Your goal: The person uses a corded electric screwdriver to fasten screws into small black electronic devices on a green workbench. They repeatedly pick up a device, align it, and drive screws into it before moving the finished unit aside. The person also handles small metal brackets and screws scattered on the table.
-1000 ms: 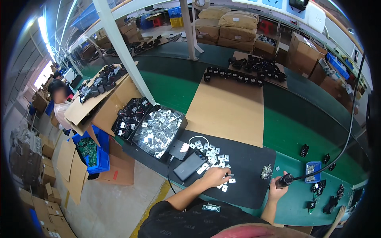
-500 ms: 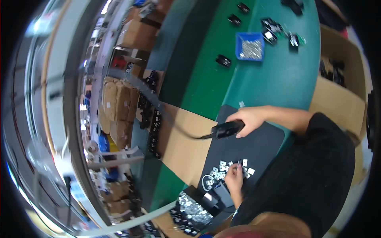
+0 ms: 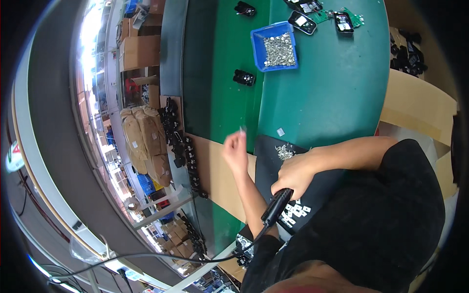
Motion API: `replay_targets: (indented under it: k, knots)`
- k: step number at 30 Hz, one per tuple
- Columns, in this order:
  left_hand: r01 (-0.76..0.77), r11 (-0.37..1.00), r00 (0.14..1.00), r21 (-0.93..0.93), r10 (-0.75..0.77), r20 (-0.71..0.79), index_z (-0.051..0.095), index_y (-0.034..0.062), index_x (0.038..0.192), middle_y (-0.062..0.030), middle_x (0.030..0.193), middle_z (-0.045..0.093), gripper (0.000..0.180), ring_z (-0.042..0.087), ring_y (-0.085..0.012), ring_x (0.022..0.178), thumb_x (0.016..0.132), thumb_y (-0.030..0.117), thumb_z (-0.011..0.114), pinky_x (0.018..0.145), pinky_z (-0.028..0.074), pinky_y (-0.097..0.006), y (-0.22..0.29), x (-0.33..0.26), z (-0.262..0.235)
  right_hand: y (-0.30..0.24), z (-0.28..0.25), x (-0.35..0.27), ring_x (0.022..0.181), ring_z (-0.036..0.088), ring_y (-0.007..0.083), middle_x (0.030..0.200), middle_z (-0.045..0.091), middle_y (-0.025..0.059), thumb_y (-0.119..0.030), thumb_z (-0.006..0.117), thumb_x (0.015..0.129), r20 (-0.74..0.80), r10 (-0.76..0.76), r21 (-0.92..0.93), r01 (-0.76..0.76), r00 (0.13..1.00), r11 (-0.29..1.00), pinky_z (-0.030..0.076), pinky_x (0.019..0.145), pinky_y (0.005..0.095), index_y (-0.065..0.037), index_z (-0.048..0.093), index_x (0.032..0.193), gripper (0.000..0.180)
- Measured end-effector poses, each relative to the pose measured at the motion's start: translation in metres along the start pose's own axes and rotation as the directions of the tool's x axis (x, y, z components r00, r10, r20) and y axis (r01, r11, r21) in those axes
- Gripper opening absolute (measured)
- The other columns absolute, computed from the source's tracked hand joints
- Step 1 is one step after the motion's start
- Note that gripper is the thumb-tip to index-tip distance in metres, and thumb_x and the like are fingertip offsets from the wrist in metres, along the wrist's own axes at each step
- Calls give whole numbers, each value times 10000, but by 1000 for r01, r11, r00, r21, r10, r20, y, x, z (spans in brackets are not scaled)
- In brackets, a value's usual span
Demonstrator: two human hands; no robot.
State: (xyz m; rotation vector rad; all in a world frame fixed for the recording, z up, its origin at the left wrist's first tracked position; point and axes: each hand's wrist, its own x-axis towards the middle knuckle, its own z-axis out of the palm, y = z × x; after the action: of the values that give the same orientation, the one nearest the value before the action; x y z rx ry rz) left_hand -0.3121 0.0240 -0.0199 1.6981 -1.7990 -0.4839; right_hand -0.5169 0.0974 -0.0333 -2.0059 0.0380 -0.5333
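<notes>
1. The black corded screwdriver (image 3: 277, 207) is sitting in the person's right hand (image 3: 295, 178), its body angling out from beneath the fingers; the hand is hiding the working tip.
2. Its casing is looking hard and stiff, so it is probably weighing moderately and tolerating a firm squeeze; smooth plastic may be slipping in a damp palm.
3. The thick barrel is offering the best hold, away from the cord (image 3: 171, 256), which is trailing off from the end farthest from the right hand and could be tugging on it.
4. The right hand is closing around the barrel, its fingers curling with little gap showing.
5. The left hand (image 3: 236, 149) is hovering near the cardboard sheet (image 3: 215, 156), apart from the right hand. Its fingers are bunching toward the tips; blur is obscuring whether they are pinching something small.
6. Loose screws (image 3: 284, 151) are lying on the dark mat (image 3: 266, 146) just beside the right hand's knuckles; metal plates (image 3: 295, 212) are lying just past its fingers. Beyond both hands, a blue bin (image 3: 255, 51) is resting on the green tabletop (image 3: 327, 97).
</notes>
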Motion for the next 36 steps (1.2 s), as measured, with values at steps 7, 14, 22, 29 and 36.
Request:
replay_targets:
  k: [7, 14, 22, 29, 36]
  knots:
    - [-46, 971, 993, 233, 19, 119, 700, -3, 888, 10, 501, 371, 205, 318, -70, 478, 832, 195, 698, 450, 287, -280, 61, 113, 65, 2, -17, -7, 620, 608, 354, 645, 614, 134, -248, 608, 776, -99, 12, 95, -3, 995, 995, 451, 561, 492, -121, 579, 1001, 260]
    - [-34, 928, 989, 370, -22, 145, 722, 26, 890, -13, 525, 503, 213, 445, -97, 487, 810, 223, 717, 487, 384, -299, 51, 133, 99, 2, -23, -13, 600, 597, 353, 633, 602, 127, -244, 622, 772, -145, -5, 161, 28, 989, 987, 440, 549, 488, -114, 571, 989, 258]
    - [0, 899, 1000, 437, -2, 5, 655, 35, 1104, -68, 586, 595, 383, 587, -188, 558, 793, 248, 722, 606, 473, -362, 50, 128, 107, 6, -22, -16, 606, 597, 349, 631, 599, 124, -251, 632, 768, -138, -6, 145, 26, 990, 989, 438, 556, 488, -105, 571, 991, 274]
    - [47, 964, 971, 261, -106, 214, 665, -3, 1026, -54, 578, 573, 325, 532, -112, 565, 784, 210, 705, 587, 443, -291, 3, 157, 98, 0, -26, -15, 675, 615, 358, 685, 616, 153, -240, 629, 726, -125, 46, 183, -22, 991, 983, 450, 618, 494, -71, 572, 929, 271]
    - [45, 989, 997, 138, -54, 57, 645, -50, 1023, 19, 623, 533, 271, 428, -62, 571, 823, 130, 676, 518, 354, -245, 1, 89, 39, -2, -19, -15, 695, 618, 363, 707, 631, 153, -256, 635, 713, -77, 33, 82, -27, 997, 996, 456, 626, 499, -101, 594, 1039, 362]
